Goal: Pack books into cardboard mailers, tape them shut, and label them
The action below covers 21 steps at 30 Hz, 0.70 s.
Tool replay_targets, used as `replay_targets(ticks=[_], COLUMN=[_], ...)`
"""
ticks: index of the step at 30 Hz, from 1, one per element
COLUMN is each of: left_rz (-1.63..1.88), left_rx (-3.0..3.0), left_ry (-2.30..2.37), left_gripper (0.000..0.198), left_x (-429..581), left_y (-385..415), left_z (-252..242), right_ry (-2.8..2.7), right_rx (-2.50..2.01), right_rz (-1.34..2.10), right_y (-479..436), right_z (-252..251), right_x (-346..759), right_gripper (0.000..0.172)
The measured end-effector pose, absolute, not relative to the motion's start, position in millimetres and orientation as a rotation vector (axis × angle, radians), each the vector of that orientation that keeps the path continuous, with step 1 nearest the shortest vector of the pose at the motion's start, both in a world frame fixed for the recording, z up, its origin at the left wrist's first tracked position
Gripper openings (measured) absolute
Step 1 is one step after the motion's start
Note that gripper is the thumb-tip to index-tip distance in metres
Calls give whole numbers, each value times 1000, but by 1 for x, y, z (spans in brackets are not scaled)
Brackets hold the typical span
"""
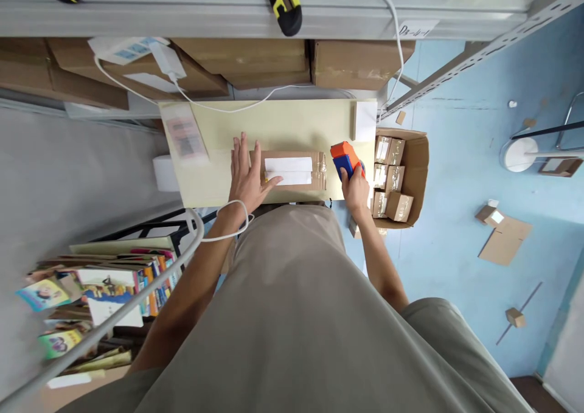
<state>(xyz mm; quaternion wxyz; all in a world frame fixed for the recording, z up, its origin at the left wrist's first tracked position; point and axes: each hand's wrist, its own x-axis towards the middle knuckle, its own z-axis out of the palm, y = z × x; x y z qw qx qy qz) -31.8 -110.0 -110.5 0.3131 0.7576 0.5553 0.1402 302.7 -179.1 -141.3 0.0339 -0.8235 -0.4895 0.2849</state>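
A long cardboard box (296,180) lies flat on the pale table (278,124), with a white label (288,171) on top and shiny clear tape around its right end. My left hand (247,176) rests on the box's left end, fingers stretched out and the thumb reaching toward the label; it grips nothing. Just right of the box, my right hand (356,189) is closed around an orange and blue tape dispenser (345,156), held apart from the box. A white cord loops around my left wrist.
An open carton (417,176) of small taped boxes stands right of the table. Over the table's far side, a grey shelf (182,17) holds a yellow-black utility knife (283,2). A white cable (246,107) crosses the tabletop. Books (109,291) are stacked at lower left.
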Motion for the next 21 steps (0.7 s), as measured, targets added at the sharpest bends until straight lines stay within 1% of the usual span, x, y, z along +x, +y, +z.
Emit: replay_targets(ticks=[4,6,8,11,13,16,19,21], left_rz=[508,554,628,844,1028,1267,1360,1364], left_rx=[2033,2082,2134,2177,2157,2099,2029,1977], left_ry=[1343,1245,1156,1111,1166,1239,1282,1326], left_gripper=[86,78,72,63,62,65,67,64], left_x=[-6,13,32,51,53,42,19,4], left_y=[-112,-113,-114,-109,-97,-63,-26,-13], left_z=[-94,-83,-69,-46,-32,-10,5,9], right_ry=[-1441,-1459,-1497,-1567,-1642,-1801,-2006,-2157], right_rx=[-2339,-2243,-2139,-1937,-1784,-1587,-1479,-1461], right_rz=[730,700,690,679,637,469,261,162], right_y=[-168,-157,-145,-121,-95,-37,39,88], right_z=[-112,-94,-74,-41,-19,14,40,51], right_x=[302,295,282,253,230,194,159,138], right_gripper=[74,75,72,62,54,47,48,50])
